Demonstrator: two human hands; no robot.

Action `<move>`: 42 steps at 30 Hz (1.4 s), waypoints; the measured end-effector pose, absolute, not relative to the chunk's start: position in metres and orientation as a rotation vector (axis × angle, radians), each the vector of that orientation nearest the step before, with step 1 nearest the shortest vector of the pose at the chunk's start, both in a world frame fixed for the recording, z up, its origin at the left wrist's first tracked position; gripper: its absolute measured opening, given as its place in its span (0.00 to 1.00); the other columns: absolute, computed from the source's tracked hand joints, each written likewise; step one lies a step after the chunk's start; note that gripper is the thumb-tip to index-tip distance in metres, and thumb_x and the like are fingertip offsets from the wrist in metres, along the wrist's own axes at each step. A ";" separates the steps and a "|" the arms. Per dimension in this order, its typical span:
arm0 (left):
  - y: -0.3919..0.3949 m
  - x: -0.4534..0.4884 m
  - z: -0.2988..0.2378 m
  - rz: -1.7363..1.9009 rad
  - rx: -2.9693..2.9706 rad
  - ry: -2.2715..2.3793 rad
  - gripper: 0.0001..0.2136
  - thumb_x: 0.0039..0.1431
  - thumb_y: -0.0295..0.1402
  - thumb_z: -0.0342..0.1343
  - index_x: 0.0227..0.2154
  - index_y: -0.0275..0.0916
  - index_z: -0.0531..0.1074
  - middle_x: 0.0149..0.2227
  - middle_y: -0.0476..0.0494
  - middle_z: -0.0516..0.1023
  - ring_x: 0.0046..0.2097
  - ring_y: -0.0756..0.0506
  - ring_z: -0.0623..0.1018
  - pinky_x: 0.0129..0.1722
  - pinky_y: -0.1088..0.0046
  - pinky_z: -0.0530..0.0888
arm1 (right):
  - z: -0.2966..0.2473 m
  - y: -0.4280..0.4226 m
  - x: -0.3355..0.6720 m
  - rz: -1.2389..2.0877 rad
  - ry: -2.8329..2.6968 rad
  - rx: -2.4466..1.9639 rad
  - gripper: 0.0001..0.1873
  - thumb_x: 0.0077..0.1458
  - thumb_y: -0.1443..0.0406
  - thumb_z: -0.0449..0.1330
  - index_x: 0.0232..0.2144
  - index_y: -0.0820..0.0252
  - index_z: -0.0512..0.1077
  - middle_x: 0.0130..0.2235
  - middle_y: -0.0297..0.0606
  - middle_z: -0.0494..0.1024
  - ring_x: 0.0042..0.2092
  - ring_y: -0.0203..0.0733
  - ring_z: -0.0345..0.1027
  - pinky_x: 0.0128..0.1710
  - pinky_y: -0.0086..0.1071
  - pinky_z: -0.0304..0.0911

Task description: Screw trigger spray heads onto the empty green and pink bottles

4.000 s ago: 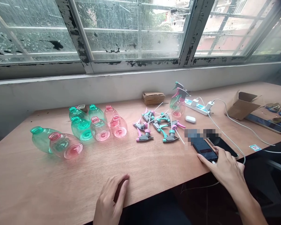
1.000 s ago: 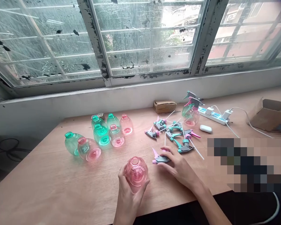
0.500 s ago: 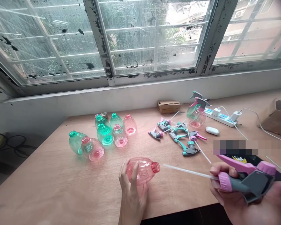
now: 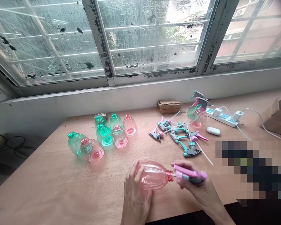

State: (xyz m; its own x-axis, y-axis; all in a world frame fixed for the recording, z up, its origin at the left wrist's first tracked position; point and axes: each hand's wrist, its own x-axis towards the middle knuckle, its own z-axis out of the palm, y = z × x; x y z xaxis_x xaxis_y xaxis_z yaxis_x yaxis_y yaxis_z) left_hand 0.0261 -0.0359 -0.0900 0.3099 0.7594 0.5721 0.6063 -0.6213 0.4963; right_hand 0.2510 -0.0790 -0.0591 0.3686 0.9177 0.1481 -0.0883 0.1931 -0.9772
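My left hand (image 4: 136, 190) is wrapped round the base end of a clear pink bottle (image 4: 154, 175), which lies tilted on its side with its threaded neck to the right. My right hand (image 4: 196, 186) grips a pink and grey spray trigger head (image 4: 189, 175) by its collar and body. The head's tube runs into the bottle's mouth. A small gap shows between the pink collar and the threads. Beyond the hands lie several loose spray heads (image 4: 178, 134) in pink, teal and grey.
Several green and pink bottles (image 4: 105, 134) stand at the left. Assembled spray bottles (image 4: 198, 117), a power strip (image 4: 222, 117), a white case (image 4: 213, 131), a small carton (image 4: 169, 107) and a larger cardboard box (image 4: 277, 117) occupy the back and right. A blurred patch covers the lower right.
My right hand has brought the spray head left to the bottle, and its tube has gone into the mouth. My left hand and the bottle have shifted slightly right.
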 end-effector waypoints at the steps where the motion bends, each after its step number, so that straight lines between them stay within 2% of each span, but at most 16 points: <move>1: -0.036 0.027 -0.090 1.195 2.400 1.270 0.30 0.69 0.24 0.54 0.70 0.47 0.56 0.71 0.33 0.62 0.70 0.34 0.64 0.65 0.51 0.65 | -0.060 -0.079 0.252 0.871 -0.981 -1.160 0.17 0.49 0.53 0.79 0.39 0.52 0.85 0.45 0.41 0.85 0.39 0.49 0.78 0.37 0.33 0.75; 4: -0.037 0.028 -0.091 1.172 2.385 1.283 0.29 0.69 0.24 0.54 0.70 0.51 0.58 0.70 0.35 0.63 0.69 0.33 0.65 0.65 0.50 0.65 | -0.065 -0.079 0.255 0.904 -1.020 -1.232 0.21 0.45 0.52 0.79 0.40 0.53 0.85 0.46 0.41 0.86 0.52 0.60 0.77 0.48 0.37 0.75; 7: -0.040 0.030 -0.091 1.143 2.211 1.234 0.34 0.70 0.28 0.55 0.73 0.53 0.49 0.74 0.35 0.57 0.73 0.32 0.61 0.67 0.47 0.65 | -0.072 -0.080 0.250 0.975 -0.919 -1.349 0.24 0.45 0.54 0.79 0.45 0.53 0.84 0.43 0.38 0.87 0.47 0.57 0.80 0.46 0.37 0.77; 10: -0.044 0.033 -0.089 1.107 1.864 1.230 0.43 0.68 0.40 0.59 0.75 0.52 0.35 0.78 0.35 0.48 0.76 0.30 0.55 0.71 0.44 0.59 | -0.077 -0.082 0.241 0.949 -0.896 -1.356 0.23 0.48 0.56 0.76 0.47 0.51 0.84 0.42 0.35 0.87 0.43 0.53 0.82 0.47 0.35 0.77; 12: -0.045 0.033 -0.086 1.104 1.611 1.226 0.43 0.70 0.46 0.56 0.75 0.53 0.31 0.78 0.38 0.48 0.76 0.32 0.54 0.74 0.46 0.54 | -0.080 -0.083 0.237 0.900 -0.901 -1.360 0.21 0.50 0.56 0.75 0.47 0.51 0.84 0.42 0.35 0.88 0.43 0.52 0.82 0.47 0.34 0.76; 14: -0.043 0.032 -0.083 1.103 1.428 1.217 0.40 0.72 0.48 0.52 0.76 0.52 0.33 0.78 0.39 0.52 0.76 0.35 0.55 0.75 0.49 0.52 | -0.081 -0.084 0.236 0.854 -0.899 -1.381 0.18 0.51 0.56 0.74 0.45 0.51 0.84 0.41 0.35 0.88 0.43 0.52 0.82 0.47 0.34 0.76; 18: -0.038 0.022 -0.075 0.960 1.397 1.150 0.32 0.68 0.50 0.58 0.71 0.49 0.60 0.74 0.41 0.61 0.75 0.35 0.58 0.75 0.54 0.54 | -0.085 -0.089 0.242 0.826 -0.918 -1.387 0.13 0.51 0.57 0.74 0.40 0.51 0.84 0.39 0.35 0.88 0.41 0.51 0.82 0.44 0.32 0.75; 20: -0.037 0.018 -0.071 0.915 1.409 1.109 0.30 0.67 0.49 0.60 0.68 0.49 0.65 0.72 0.42 0.65 0.75 0.34 0.60 0.74 0.54 0.55 | -0.086 -0.090 0.245 0.853 -0.928 -1.380 0.11 0.52 0.57 0.74 0.38 0.51 0.84 0.38 0.35 0.87 0.41 0.50 0.81 0.43 0.31 0.75; 24: -0.039 0.018 -0.071 0.968 1.303 1.053 0.33 0.65 0.45 0.63 0.71 0.52 0.61 0.74 0.44 0.63 0.75 0.35 0.58 0.75 0.55 0.54 | -0.086 -0.089 0.246 0.847 -0.933 -1.388 0.12 0.52 0.57 0.74 0.39 0.51 0.83 0.39 0.34 0.86 0.42 0.50 0.80 0.42 0.31 0.73; 27: -0.041 0.020 -0.076 1.064 1.216 0.978 0.43 0.60 0.43 0.69 0.73 0.55 0.53 0.75 0.42 0.60 0.75 0.34 0.59 0.73 0.55 0.59 | -0.087 -0.087 0.246 0.863 -0.947 -1.382 0.13 0.51 0.58 0.75 0.39 0.51 0.81 0.39 0.33 0.85 0.41 0.48 0.79 0.37 0.29 0.73; 30: -0.042 0.020 -0.080 1.054 1.231 0.947 0.50 0.54 0.41 0.73 0.74 0.52 0.50 0.76 0.39 0.58 0.75 0.33 0.58 0.74 0.54 0.57 | -0.090 -0.085 0.248 0.900 -0.886 -1.328 0.15 0.49 0.59 0.77 0.39 0.51 0.81 0.38 0.32 0.85 0.40 0.47 0.79 0.37 0.28 0.73; 32: -0.043 0.019 -0.078 0.966 1.253 0.934 0.51 0.54 0.39 0.74 0.74 0.50 0.50 0.76 0.37 0.57 0.75 0.33 0.59 0.75 0.53 0.54 | -0.093 -0.085 0.249 0.886 -0.808 -1.296 0.17 0.47 0.58 0.79 0.39 0.52 0.81 0.38 0.34 0.85 0.40 0.48 0.80 0.39 0.30 0.74; 34: -0.043 0.018 -0.076 0.901 1.279 0.921 0.49 0.55 0.38 0.73 0.74 0.51 0.50 0.76 0.39 0.56 0.75 0.33 0.58 0.75 0.52 0.54 | -0.097 -0.087 0.251 0.890 -0.747 -1.283 0.20 0.46 0.56 0.79 0.39 0.55 0.81 0.33 0.36 0.85 0.31 0.45 0.78 0.31 0.31 0.73; 36: -0.044 0.018 -0.077 0.912 1.327 0.939 0.43 0.59 0.38 0.70 0.73 0.53 0.53 0.77 0.41 0.55 0.76 0.33 0.57 0.74 0.52 0.54 | -0.099 -0.089 0.252 0.955 -0.734 -1.273 0.22 0.50 0.51 0.77 0.41 0.58 0.80 0.26 0.35 0.82 0.19 0.38 0.66 0.19 0.29 0.61; 38: -0.045 0.019 -0.079 0.947 1.370 0.966 0.38 0.63 0.40 0.66 0.72 0.54 0.56 0.76 0.41 0.57 0.75 0.33 0.59 0.74 0.51 0.55 | -0.099 -0.090 0.252 1.035 -0.749 -1.267 0.24 0.54 0.48 0.74 0.42 0.60 0.78 0.22 0.34 0.78 0.15 0.33 0.56 0.16 0.28 0.50; 42: -0.047 0.020 -0.084 1.002 1.347 0.972 0.46 0.59 0.42 0.70 0.74 0.55 0.50 0.76 0.41 0.57 0.75 0.32 0.58 0.74 0.50 0.54 | -0.093 -0.089 0.252 1.075 -0.805 -1.285 0.23 0.53 0.48 0.75 0.41 0.57 0.78 0.25 0.33 0.78 0.19 0.36 0.61 0.21 0.31 0.58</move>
State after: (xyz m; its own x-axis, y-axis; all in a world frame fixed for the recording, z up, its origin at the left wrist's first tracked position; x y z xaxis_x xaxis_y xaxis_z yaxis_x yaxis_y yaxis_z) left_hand 0.0196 -0.0468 -0.0840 0.2952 0.9552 0.0206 -0.0080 -0.0191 0.9998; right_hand 0.2520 -0.0887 -0.0933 0.3297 0.9390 -0.0981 -0.1697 -0.0433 -0.9845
